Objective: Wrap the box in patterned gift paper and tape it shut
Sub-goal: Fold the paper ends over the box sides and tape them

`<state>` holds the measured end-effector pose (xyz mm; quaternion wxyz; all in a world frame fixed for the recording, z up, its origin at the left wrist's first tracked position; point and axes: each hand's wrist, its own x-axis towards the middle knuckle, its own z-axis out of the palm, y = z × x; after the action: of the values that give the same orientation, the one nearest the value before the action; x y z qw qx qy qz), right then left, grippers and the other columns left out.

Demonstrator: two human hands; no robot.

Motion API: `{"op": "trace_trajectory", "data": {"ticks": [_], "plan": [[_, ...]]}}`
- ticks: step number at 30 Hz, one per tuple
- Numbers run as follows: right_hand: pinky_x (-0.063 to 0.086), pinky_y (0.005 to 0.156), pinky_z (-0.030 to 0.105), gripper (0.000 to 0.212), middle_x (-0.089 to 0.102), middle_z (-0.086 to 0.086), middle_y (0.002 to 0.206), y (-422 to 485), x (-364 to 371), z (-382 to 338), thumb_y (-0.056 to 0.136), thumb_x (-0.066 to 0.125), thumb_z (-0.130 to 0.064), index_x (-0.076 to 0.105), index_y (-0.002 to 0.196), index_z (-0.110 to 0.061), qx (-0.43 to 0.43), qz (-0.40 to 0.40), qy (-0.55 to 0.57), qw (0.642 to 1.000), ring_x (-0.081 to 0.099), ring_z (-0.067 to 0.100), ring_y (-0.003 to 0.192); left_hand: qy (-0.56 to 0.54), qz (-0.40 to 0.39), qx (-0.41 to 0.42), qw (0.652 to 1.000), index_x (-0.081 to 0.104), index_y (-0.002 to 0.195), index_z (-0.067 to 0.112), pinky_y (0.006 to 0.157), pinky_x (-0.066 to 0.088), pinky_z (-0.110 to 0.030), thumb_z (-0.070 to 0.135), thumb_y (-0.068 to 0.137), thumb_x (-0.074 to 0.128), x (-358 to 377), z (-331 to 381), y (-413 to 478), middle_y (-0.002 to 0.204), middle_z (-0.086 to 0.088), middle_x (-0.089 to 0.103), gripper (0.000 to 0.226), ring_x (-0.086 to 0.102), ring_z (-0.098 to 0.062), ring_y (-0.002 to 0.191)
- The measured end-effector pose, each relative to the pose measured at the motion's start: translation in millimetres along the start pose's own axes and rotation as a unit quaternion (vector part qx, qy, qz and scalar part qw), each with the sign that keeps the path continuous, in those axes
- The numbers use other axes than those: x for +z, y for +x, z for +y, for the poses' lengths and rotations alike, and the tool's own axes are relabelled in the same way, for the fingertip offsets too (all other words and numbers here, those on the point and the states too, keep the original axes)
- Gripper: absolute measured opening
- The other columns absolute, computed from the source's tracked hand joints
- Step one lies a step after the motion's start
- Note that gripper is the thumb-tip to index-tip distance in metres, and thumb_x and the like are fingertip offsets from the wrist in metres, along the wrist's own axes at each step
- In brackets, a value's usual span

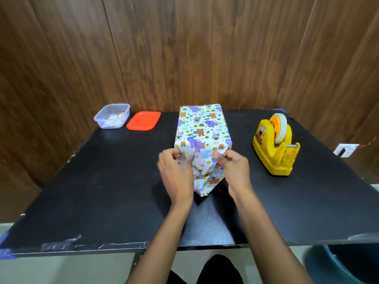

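The box (202,128) lies lengthwise in the middle of the black table (102,181), covered in white gift paper printed with purple elephants, bears and rainbows. At its near end the paper is folded into a pointed flap (205,181) lying on the table toward me. My left hand (176,173) presses on the left fold of that end, slightly blurred. My right hand (231,167) pinches the right corner fold between thumb and fingers. A yellow tape dispenser (275,146) with a roll of tape stands to the right of the box.
A clear plastic tub (112,115) holding small items sits at the back left, with its red lid (143,120) flat beside it. A brown wood-panel wall rises behind the table. A dark blue bin (344,265) stands on the floor at the lower right.
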<state>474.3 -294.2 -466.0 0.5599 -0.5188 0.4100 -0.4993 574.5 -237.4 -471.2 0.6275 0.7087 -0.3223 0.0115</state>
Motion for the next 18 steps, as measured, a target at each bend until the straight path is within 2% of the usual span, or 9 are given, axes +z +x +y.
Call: {"op": "trace_trajectory", "data": {"ticks": [1,2,4,6,7,11,13,16,18], "plan": [[0.043,0.064,0.029,0.024,0.062,0.014,0.074,1.3,0.5,0.3,0.086,0.063,-0.005,0.056,0.077,0.016,-0.001,0.003,-0.007,1.000,0.053,0.020,0.069,0.090,0.036,0.103,0.990,0.052,0.102,0.014,0.083,0.036,-0.032,0.034,0.070,0.075,-1.3,2.2,5.5,0.106,-0.005,0.053,0.044,0.046,-0.026,0.098],[0.041,0.063,0.029,0.025,0.060,0.014,0.071,2.8,0.4,0.8,0.086,0.064,-0.006,0.055,0.075,0.015,-0.004,0.007,-0.016,1.000,0.051,0.020,0.067,0.167,0.041,0.212,0.962,0.048,0.115,0.010,0.088,0.030,-0.034,0.047,0.068,0.070,-0.4,3.7,13.7,0.118,-0.010,0.048,0.063,0.040,-0.027,0.107],[0.037,0.061,0.029,0.027,0.056,0.011,0.066,4.0,0.4,0.7,0.085,0.065,-0.008,0.053,0.071,0.012,-0.006,0.011,-0.043,0.999,0.047,0.019,0.064,0.268,-0.031,0.392,0.879,0.042,0.130,0.011,0.099,0.027,-0.039,0.064,0.069,0.055,7.4,3.4,35.9,0.133,-0.012,0.043,0.082,0.035,-0.029,0.123],[0.038,0.059,0.025,0.026,0.056,0.008,0.063,3.6,0.9,0.6,0.085,0.065,-0.010,0.056,0.068,0.008,-0.008,0.010,-0.065,0.998,0.049,0.014,0.060,0.340,-0.119,0.496,0.790,0.052,0.128,0.011,0.101,0.038,-0.040,0.067,0.072,0.048,13.2,-1.7,54.9,0.132,-0.010,0.054,0.080,0.046,-0.029,0.126],[0.038,0.057,0.023,0.026,0.056,0.009,0.062,4.1,0.1,0.0,0.085,0.065,-0.010,0.056,0.068,0.007,-0.011,0.011,-0.081,0.997,0.049,0.013,0.057,0.362,-0.151,0.511,0.765,0.057,0.126,0.010,0.097,0.044,-0.040,0.066,0.073,0.042,13.7,-2.9,59.3,0.129,-0.010,0.058,0.078,0.054,-0.027,0.121],[0.039,0.060,0.031,0.033,0.061,0.027,0.071,6.0,-0.4,-0.5,0.085,0.066,-0.018,0.055,0.072,0.011,-0.047,0.023,-0.163,0.985,0.048,0.022,0.061,0.380,-0.165,0.521,0.746,0.059,0.124,0.009,0.090,0.049,-0.038,0.061,0.074,0.031,11.3,-5.1,59.5,0.126,-0.009,0.061,0.078,0.061,-0.026,0.112],[0.041,0.059,0.033,0.033,0.062,0.018,0.067,7.2,-2.2,1.6,0.084,0.067,-0.023,0.055,0.065,0.001,-0.051,0.027,-0.204,0.977,0.050,0.026,0.062,0.387,-0.155,0.520,0.745,0.059,0.125,0.009,0.094,0.044,-0.038,0.060,0.076,0.031,12.2,-5.2,58.8,0.126,-0.009,0.060,0.076,0.060,-0.026,0.112],[0.036,0.059,0.030,0.034,0.054,0.000,0.060,7.2,-3.4,1.4,0.082,0.070,-0.023,0.049,0.055,-0.017,-0.047,0.032,-0.238,0.970,0.046,0.018,0.061,0.389,-0.145,0.523,0.744,0.055,0.127,0.008,0.096,0.031,-0.036,0.059,0.078,0.034,15.3,-7.6,59.4,0.129,-0.009,0.059,0.073,0.059,-0.026,0.113],[0.034,0.057,0.029,0.036,0.050,-0.003,0.058,8.4,-1.8,0.9,0.082,0.070,-0.024,0.048,0.054,-0.020,-0.041,0.046,-0.261,0.963,0.044,0.018,0.062,0.389,-0.134,0.531,0.741,0.053,0.128,0.008,0.097,0.032,-0.036,0.059,0.077,0.048,16.8,-10.8,59.8,0.130,-0.010,0.058,0.072,0.058,-0.026,0.114]]}}
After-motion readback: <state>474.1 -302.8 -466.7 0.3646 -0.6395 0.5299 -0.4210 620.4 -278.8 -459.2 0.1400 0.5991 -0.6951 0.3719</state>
